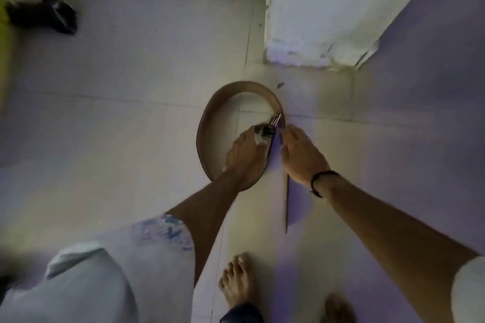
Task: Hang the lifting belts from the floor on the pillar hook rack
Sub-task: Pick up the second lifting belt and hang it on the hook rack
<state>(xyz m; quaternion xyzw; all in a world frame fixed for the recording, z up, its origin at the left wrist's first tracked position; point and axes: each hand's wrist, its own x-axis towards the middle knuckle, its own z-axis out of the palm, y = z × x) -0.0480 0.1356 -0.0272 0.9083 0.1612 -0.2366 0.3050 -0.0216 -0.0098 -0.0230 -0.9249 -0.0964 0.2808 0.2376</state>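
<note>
Pale floor tiles (pixel 131 118) carried a brown lifting belt (pixel 207 123) curled beside the pillar (pixel 315 21). Both hands, left hand (pixel 245 155) and right hand (pixel 299 155), closed their fingers (pixel 286 131) near its buckle (pixel 270 130). Nothing appeared hung yet; no hook rack showed.

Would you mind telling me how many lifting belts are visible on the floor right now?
1. The brown belt lies coiled on the tiles just below the pillar base, both hands at its buckle. Others may lie out of view.
</note>
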